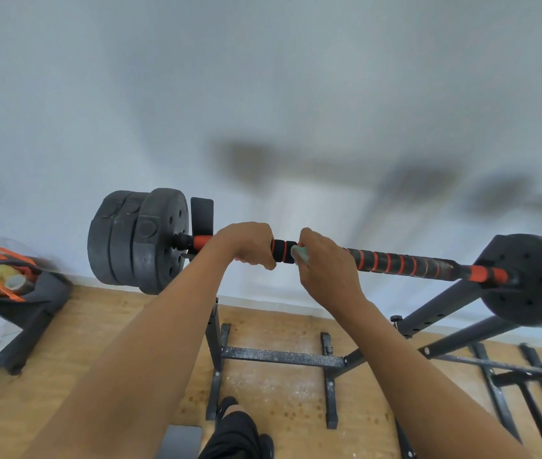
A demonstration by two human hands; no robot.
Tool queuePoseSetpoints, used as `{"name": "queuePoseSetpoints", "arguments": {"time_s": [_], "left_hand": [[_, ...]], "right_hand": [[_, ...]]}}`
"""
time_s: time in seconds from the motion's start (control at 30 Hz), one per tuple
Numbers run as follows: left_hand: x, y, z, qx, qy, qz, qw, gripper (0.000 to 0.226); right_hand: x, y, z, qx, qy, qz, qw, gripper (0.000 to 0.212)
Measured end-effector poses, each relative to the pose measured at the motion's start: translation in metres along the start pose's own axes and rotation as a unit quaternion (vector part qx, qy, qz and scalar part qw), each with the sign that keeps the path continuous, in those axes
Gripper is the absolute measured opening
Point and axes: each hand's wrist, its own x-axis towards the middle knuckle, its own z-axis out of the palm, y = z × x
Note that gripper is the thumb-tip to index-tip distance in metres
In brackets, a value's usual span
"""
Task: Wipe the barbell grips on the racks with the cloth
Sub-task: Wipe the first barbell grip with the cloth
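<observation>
A barbell with a black-and-orange striped grip point(398, 261) lies across a black rack point(282, 356), with black plates at its left end point(137, 240) and right end point(531, 279). My left hand point(249, 243) grips the bar left of centre. Just to its right, my right hand point(322, 260) holds a pale green cloth point(300, 254) wrapped against the bar. A short stretch of black grip with an orange ring point(282, 251) shows between the two hands. Most of the cloth is hidden inside my right hand.
A white wall stands close behind the barbell. At the left, a dark bag point(8, 286) with orange straps sits on a black stand. More black rack legs point(511, 376) spread over the wooden floor at the right. My knee in dark clothing point(233, 429) shows at the bottom.
</observation>
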Motion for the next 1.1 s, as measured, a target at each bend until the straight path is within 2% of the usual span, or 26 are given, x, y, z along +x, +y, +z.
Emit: {"name": "queuePoseSetpoints", "arguments": {"time_s": [0.13,0.23,0.3,0.4,0.47,0.53,0.6,0.67,0.7,0.73,0.8,0.9,1.0,1.1], "left_hand": [[-0.013,0.005,0.011,0.072,0.098,0.006,0.993,0.015],[-0.025,0.005,0.023,0.128,0.195,0.017,0.972,0.015],[-0.03,0.002,0.035,0.161,0.249,0.028,0.955,0.016],[-0.032,0.001,0.051,0.179,0.31,0.038,0.933,0.016],[-0.031,0.003,0.041,0.158,0.272,0.035,0.948,0.02],[-0.031,0.006,0.019,0.093,0.135,0.026,0.986,0.04],[-0.028,0.008,-0.002,0.003,-0.007,0.014,1.0,0.059],[-0.023,0.011,-0.007,-0.044,-0.091,0.007,0.995,0.051],[-0.02,0.011,-0.005,-0.044,-0.102,0.002,0.994,0.04],[-0.018,0.011,-0.002,-0.029,-0.085,-0.002,0.996,0.029],[-0.019,0.01,0.006,0.031,0.006,0.0,1.0,0.015],[-0.026,0.006,0.025,0.127,0.156,0.021,0.979,0.021],[-0.025,0.003,0.05,0.175,0.31,0.055,0.933,0.023],[-0.019,-0.006,0.068,0.166,0.444,0.121,0.872,0.024]], "right_hand": [[0.019,-0.003,0.003,-0.009,-0.005,0.046,0.999,0.013],[0.047,-0.004,-0.005,-0.011,-0.1,0.075,0.992,0.003],[0.058,-0.002,-0.012,0.039,-0.167,0.098,0.98,0.005],[0.062,0.003,-0.017,0.105,-0.212,0.114,0.965,0.005],[0.06,0.004,-0.02,0.116,-0.216,0.114,0.963,0.005],[0.057,0.003,-0.024,0.107,-0.228,0.11,0.962,0.006],[0.054,0.0,-0.03,0.091,-0.245,0.104,0.96,0.009],[0.052,0.0,-0.038,0.097,-0.266,0.101,0.954,0.009],[0.05,0.001,-0.042,0.104,-0.279,0.101,0.949,0.008],[0.049,0.002,-0.045,0.101,-0.287,0.096,0.948,0.007],[0.044,0.001,-0.044,0.08,-0.268,0.083,0.956,0.008],[0.032,-0.002,-0.027,0.046,-0.19,0.066,0.978,0.008],[0.03,-0.001,-0.018,0.042,-0.165,0.051,0.984,0.008],[0.028,0.0,-0.02,0.048,-0.167,0.047,0.984,0.009]]}}
